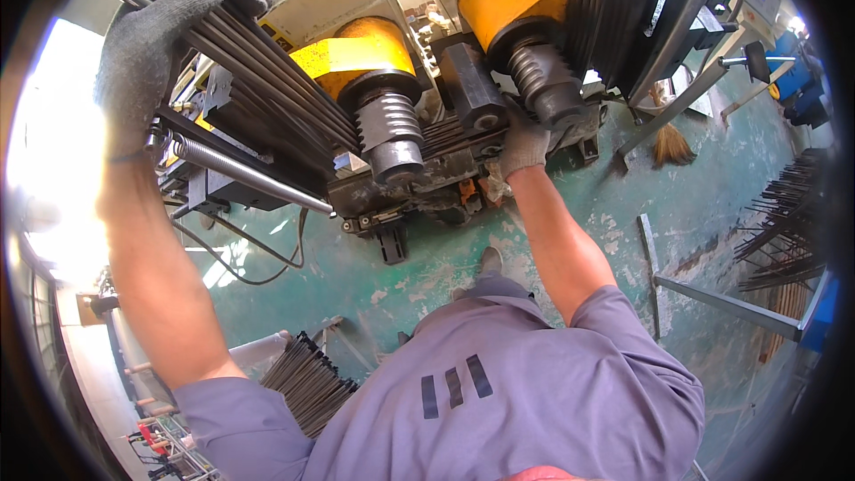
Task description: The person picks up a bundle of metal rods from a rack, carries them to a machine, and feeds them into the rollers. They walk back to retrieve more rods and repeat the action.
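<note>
Harsh white glare pours in from the left, burning out that edge and washing over the left gloved hand. Sunlit patches spot the green floor; the yellow housings look bright. Fisheye distortion bends the outer areas, and black vignetting swallows the corners.

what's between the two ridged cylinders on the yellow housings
The head view shows a black angular block between the left cylinder and right cylinder, thin rods below it.
</note>
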{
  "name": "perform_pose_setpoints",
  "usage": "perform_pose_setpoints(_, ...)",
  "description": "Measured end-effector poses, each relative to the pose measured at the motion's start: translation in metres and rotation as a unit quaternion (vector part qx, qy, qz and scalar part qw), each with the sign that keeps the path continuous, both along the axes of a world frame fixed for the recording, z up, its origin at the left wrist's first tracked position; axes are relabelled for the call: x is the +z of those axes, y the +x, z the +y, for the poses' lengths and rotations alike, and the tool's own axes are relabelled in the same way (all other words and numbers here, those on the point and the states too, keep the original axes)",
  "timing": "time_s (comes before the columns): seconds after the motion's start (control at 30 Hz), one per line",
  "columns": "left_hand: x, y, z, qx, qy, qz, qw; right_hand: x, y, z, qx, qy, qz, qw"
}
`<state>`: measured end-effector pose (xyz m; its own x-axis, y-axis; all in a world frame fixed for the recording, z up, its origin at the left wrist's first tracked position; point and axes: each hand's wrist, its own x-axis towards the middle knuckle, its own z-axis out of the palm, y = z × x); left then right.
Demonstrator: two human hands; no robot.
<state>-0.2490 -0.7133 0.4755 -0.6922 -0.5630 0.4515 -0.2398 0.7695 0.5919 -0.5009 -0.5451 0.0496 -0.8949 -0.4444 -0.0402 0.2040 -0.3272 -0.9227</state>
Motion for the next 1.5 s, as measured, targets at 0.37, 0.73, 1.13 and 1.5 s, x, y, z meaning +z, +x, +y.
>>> perform_pose_setpoints(0.37, 0.013, 0.025, 0.08, 0.06, -0.039, 0.015, 0.997, 0.046, 0.035, 0.048, 0.0, -0.1, -0.063, 0.993)
perform_pose_setpoints(0.73, -0.125, 0.074, 0.285, -0.022, 0.166, 0.182, 0.969, 0.006, 0.018, 0.357, -0.123, -0.023, -0.1, 0.987)
perform_pose_setpoints(1.13, -0.37, -0.049, 0.492, -0.105, 0.776, 0.232, 0.577, 0.079, -0.132, 0.791, -0.477, 0.327, 0.126, 0.806)
perform_pose_setpoints(1.5, -0.468, -0.276, 0.711, -0.102, 0.849, -0.045, 0.516, 0.116, -0.411, 1.065, -0.459, 0.678, 0.119, 0.562)
